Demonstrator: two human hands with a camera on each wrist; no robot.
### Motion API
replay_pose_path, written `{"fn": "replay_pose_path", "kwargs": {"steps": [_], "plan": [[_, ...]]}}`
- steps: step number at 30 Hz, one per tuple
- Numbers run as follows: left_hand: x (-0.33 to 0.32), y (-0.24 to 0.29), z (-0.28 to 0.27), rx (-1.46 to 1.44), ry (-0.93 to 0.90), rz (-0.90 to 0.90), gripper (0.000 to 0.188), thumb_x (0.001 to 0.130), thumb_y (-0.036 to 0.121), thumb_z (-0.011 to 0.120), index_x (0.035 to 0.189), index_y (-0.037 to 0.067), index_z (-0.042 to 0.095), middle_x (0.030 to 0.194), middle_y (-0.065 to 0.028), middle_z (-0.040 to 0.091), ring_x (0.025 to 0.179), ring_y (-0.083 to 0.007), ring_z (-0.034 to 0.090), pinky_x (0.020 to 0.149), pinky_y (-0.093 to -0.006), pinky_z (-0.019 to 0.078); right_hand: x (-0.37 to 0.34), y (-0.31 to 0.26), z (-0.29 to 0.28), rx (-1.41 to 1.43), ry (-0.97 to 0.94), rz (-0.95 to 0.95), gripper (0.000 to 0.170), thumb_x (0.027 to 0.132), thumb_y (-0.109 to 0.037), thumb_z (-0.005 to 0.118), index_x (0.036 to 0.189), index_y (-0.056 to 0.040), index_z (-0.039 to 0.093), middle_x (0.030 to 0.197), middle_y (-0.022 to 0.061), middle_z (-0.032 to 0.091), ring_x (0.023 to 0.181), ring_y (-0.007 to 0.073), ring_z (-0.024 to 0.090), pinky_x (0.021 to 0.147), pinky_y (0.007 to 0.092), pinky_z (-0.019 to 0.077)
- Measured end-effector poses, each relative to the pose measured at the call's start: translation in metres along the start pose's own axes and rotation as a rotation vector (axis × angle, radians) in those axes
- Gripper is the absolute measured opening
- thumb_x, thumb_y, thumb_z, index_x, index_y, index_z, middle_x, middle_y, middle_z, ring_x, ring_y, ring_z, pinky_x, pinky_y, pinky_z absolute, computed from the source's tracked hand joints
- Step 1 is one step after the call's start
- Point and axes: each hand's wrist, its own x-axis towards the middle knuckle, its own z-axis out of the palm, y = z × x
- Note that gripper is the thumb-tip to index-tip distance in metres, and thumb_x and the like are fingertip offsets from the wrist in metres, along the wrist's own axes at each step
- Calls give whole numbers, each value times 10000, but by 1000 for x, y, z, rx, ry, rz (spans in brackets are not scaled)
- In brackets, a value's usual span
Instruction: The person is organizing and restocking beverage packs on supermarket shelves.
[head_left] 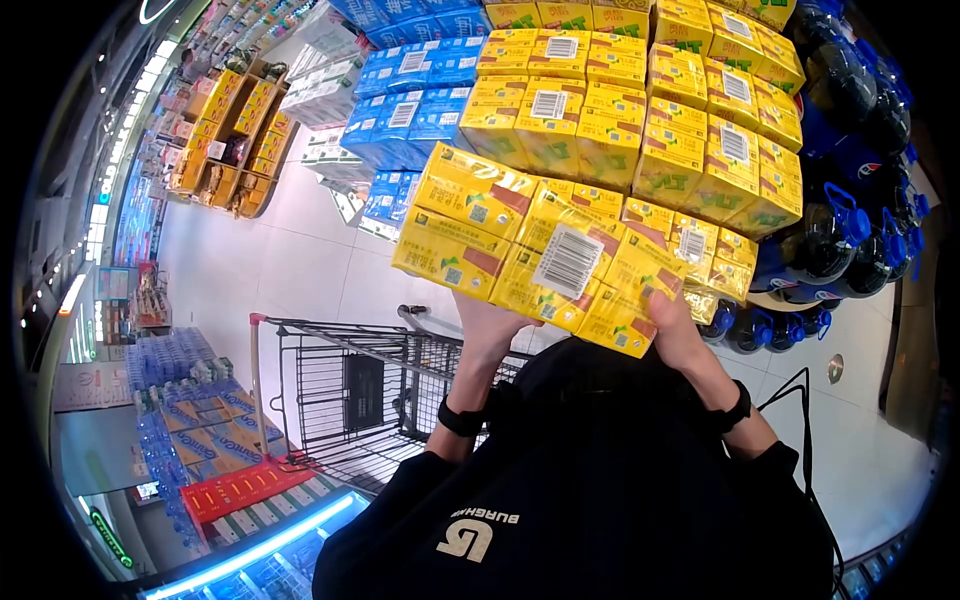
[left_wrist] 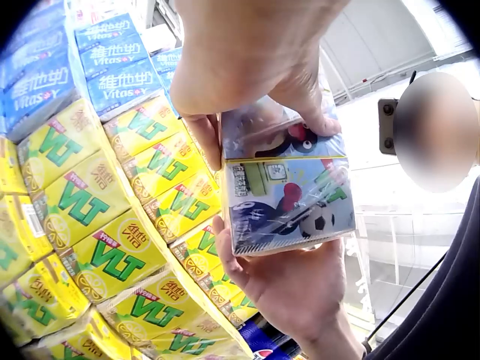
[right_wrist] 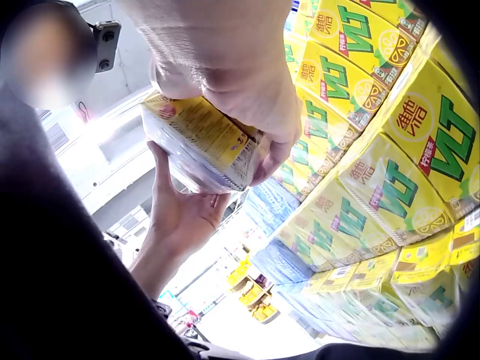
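Note:
Both hands hold a shrink-wrapped yellow pack of drink cartons [head_left: 500, 240], its barcode facing up in the head view. The left hand [head_left: 490, 325] grips the left part from below, mostly hidden by the pack. At the right end, the right hand [head_left: 680, 330] has its thumb on the near edge. In the left wrist view the left hand [left_wrist: 255, 60] spans the pack's light-blue printed side [left_wrist: 292, 199], opposite the right hand [left_wrist: 296, 289]. The right wrist view shows the right hand [right_wrist: 225, 67] over the pack [right_wrist: 202, 142] and the left hand [right_wrist: 180, 229] beneath.
Yellow packs [head_left: 610, 120] and blue packs [head_left: 400, 110] are stacked in front. Large dark bottles [head_left: 820, 240] stand at the right. A metal shopping cart [head_left: 350, 390] is at the left, near bottled water packs [head_left: 180, 370] and a wooden display [head_left: 235, 140].

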Motion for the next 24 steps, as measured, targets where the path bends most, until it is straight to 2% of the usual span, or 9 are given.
{"fn": "replay_pose_path", "kwargs": {"steps": [7,11,16,24], "plan": [[-3,4,-6,-8,-16,44,792,548,69,928,1223,-49,531,1147,-125,637,1043,-207,645,890,-352,550,-4,3,-5,-59,31,77,798,903,-534,546,1433,6,295,1321,135,510,1192,202,504,1013,345,405],[-6,4,-9,-51,-31,64,751,565,13,896,1216,-64,529,1142,-137,636,1039,-220,648,919,-365,539,-5,1,-9,-81,1,122,766,926,-537,504,1413,32,345,1326,134,522,1193,201,514,1019,339,404],[-9,4,-10,-39,-13,36,696,592,6,875,1195,-61,534,1135,-134,632,1054,-223,641,928,-375,537,-3,9,-17,-17,-41,104,749,933,-549,490,1380,46,401,1323,131,532,1191,197,520,1011,334,416],[-15,0,-3,-18,53,8,568,685,16,814,1173,-46,531,1112,-126,633,1015,-210,649,921,-364,535,-10,8,-25,36,47,182,748,941,-555,488,1403,25,394,1332,114,527,1201,188,524,1008,331,426]]}}
